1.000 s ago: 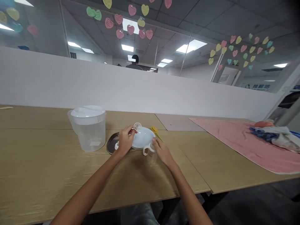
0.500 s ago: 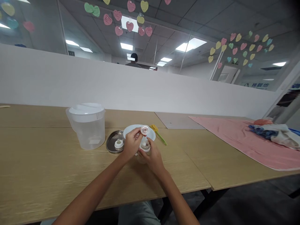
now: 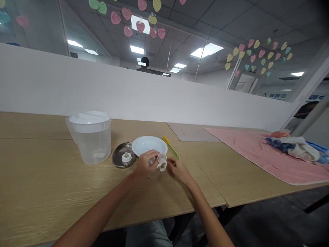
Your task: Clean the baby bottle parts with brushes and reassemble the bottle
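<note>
My left hand (image 3: 147, 165) is closed on a clear baby bottle (image 3: 154, 176) with a white loop handle (image 3: 163, 166) sticking out to the right. A small round translucent part (image 3: 161, 157) shows at the fingertips, its join to the bottle unclear. Just right of the handle, my right hand (image 3: 179, 169) is apart from the bottle. Its fingers are loosely bent with a gap between them, and I see nothing held. Behind the hands lies a white bowl (image 3: 149, 141). Left of it, a round metal tray (image 3: 118, 163) holds a white bottle collar (image 3: 126, 157) and a clear cap (image 3: 129, 147).
A lidded translucent pitcher (image 3: 94, 145) stands at the left. A yellow and green brush (image 3: 171, 145) lies right of the bowl. The pink cloth (image 3: 246, 151) at the right bears bunched fabrics (image 3: 295, 147). A white partition (image 3: 144, 99) runs behind the table.
My right hand has let go of the bottle and moved right. The bottle's loop handle has come into view. The white disc-shaped part near my left fingers is lower, and the view has shifted slightly.
</note>
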`<act>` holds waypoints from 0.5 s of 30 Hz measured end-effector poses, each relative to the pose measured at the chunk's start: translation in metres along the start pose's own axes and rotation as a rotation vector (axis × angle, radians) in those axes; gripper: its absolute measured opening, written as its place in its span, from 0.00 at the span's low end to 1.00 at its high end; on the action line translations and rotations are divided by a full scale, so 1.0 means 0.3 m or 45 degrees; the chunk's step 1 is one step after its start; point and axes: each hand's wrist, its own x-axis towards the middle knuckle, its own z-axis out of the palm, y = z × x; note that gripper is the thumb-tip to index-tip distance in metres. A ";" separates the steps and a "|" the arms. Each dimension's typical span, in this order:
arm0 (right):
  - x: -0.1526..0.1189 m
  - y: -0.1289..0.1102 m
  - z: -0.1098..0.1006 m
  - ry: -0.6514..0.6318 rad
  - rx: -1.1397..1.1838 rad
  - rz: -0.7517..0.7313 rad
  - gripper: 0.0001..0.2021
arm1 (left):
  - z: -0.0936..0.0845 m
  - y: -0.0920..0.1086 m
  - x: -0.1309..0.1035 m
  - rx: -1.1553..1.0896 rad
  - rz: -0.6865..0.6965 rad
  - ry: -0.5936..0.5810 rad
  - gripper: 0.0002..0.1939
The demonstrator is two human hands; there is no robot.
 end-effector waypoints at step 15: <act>-0.099 -0.037 0.029 -0.268 -0.996 0.122 0.14 | -0.029 -0.045 -0.019 0.678 0.342 0.173 0.09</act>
